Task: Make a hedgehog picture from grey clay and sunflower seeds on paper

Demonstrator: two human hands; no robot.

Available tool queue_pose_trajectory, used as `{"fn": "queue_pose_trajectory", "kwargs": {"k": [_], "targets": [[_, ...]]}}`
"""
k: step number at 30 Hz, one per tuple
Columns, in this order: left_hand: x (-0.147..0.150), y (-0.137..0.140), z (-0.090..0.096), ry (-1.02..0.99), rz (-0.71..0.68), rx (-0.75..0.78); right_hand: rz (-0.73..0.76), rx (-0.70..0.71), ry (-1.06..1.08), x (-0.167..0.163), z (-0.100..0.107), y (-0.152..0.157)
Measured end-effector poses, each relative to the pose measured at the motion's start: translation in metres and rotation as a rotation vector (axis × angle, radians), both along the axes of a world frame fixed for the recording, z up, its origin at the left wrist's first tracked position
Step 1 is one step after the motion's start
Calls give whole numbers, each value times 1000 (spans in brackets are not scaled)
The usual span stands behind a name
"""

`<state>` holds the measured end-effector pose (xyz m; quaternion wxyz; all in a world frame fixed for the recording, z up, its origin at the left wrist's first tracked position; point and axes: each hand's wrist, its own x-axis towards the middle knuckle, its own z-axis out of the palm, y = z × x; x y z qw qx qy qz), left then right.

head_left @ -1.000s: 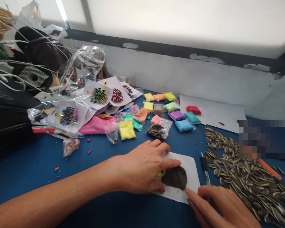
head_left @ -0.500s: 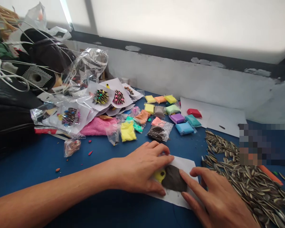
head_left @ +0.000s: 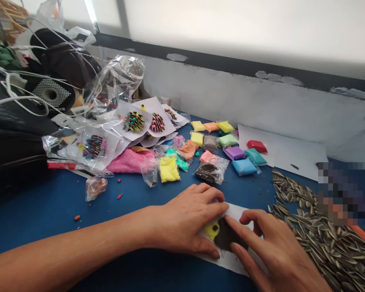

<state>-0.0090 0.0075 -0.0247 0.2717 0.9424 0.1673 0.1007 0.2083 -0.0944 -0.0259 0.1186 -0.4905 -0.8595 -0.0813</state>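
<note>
A small white sheet (head_left: 229,260) lies on the blue table, bearing a flat patch of dark brown clay (head_left: 231,236) and a yellow clay head (head_left: 211,230) with a dark eye. Pencil marks show below the brown patch. My left hand (head_left: 191,221) rests over the sheet's left part, fingers apart, its thumb along the lower edge and fingertips at the upper edge. With index finger stretched out and thumb apart, my right hand (head_left: 269,241) touches the brown clay from the right and covers part of it. Neither hand grips anything.
A heap of striped sunflower seeds (head_left: 322,239) spreads at the right. Beyond the hands lie several coloured clay packets (head_left: 244,166) and an opened dark brown clay bag (head_left: 208,172). Seed-decorated papers (head_left: 161,121), a pink cloth (head_left: 129,161) and plastic wrap (head_left: 121,77) crowd the back left.
My right hand has slid left across the brown clay, covering more of it. My left hand keeps its place on the sheet. The whole view has shifted slightly.
</note>
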Motion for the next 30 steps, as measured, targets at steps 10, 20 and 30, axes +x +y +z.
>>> {"fn": "queue_pose_trajectory", "kwargs": {"k": [10, 20, 30], "targets": [[0, 1, -3, -15, -4, 14, 69, -46, -7, -6, 0, 13], [0, 0, 1, 8, 6, -14, 48, -6, 21, 3, -1, 6], [-2, 0, -1, -3, -3, 13, 89, 18, 10, -1, -2, 9]]}}
